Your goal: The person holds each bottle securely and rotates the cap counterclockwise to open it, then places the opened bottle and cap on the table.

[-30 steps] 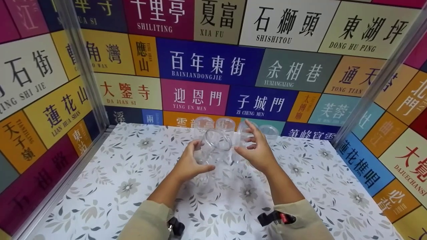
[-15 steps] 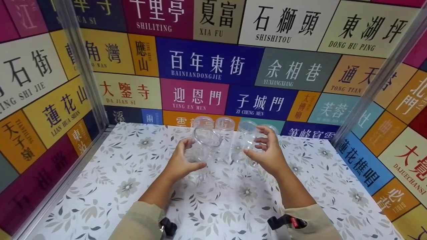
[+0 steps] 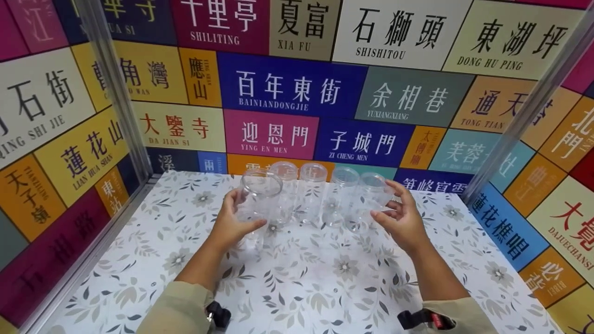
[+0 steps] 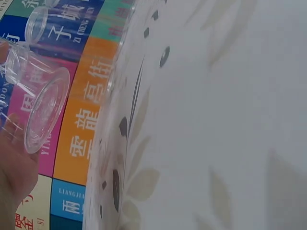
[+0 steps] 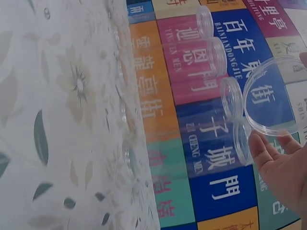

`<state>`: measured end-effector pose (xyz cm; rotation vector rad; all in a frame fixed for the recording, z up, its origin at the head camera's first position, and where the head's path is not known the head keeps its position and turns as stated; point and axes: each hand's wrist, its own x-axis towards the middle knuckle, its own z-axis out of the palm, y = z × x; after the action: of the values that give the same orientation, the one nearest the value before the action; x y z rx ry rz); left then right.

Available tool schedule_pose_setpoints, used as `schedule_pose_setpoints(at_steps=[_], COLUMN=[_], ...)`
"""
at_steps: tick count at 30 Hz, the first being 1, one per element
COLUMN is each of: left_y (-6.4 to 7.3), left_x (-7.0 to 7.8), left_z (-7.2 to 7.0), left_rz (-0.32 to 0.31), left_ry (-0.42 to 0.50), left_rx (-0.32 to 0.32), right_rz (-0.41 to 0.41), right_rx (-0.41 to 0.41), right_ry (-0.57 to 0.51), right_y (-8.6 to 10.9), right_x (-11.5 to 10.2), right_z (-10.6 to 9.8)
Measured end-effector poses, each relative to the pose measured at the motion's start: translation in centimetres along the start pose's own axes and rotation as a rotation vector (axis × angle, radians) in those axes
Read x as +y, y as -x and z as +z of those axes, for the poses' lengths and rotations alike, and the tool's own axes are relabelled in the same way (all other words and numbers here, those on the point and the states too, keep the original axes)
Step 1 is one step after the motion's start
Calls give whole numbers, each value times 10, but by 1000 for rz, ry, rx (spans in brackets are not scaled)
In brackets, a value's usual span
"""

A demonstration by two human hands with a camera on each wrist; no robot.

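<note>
I have the left hand [image 3: 234,220] with its thumb and fingers curved around a clear container [image 3: 261,202], which sits at the left end of the group, in front of the leftmost jar. Its wide round rim faces up in my head view and appears slightly tilted. I have the right hand [image 3: 404,220] with fingers bent against a clear round piece [image 5: 276,96], gripping it by the edge at the right end of the group; I cannot tell from my views whether this piece is a lid or a whole cup. In the right wrist view, the wall shows between this piece and the surface below. Between the hands, four clear cylindrical jars [image 3: 313,195] stand upright in a side-by-side row. The row stands at the rear of the worktop [image 3: 306,287], which carries a leaf-and-flower print on white. Nearer to me, I see a tan left sleeve [image 3: 174,304] with a black strap [image 3: 220,316] at its cuff, and a matching right sleeve [image 3: 464,317] with a strap bearing a red tag [image 3: 437,321]. Outermost, I register a panelled wall [image 3: 290,86] of coloured, lettered blocks, framed by a left metal post [image 3: 121,88] and a right metal post [image 3: 515,113].
</note>
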<state>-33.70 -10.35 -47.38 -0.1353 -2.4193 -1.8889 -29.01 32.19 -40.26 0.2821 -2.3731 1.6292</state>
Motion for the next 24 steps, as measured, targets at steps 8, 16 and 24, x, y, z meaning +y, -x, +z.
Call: schedule_pose_setpoints(at_steps=[8, 16, 24], left_y=[-9, -18, -27], left_x=[-10, -25, -33], left_z=[-17, -37, -46], left_rz=[-52, -85, -178], left_ry=[17, -7, -2], left_rx=[64, 149, 208], right_rz=[24, 109, 222], right_rx=[65, 145, 221], right_ry=[-31, -100, -4], right_y=[7, 11, 3], right_x=[18, 39, 66], right_z=[-24, -46, -60])
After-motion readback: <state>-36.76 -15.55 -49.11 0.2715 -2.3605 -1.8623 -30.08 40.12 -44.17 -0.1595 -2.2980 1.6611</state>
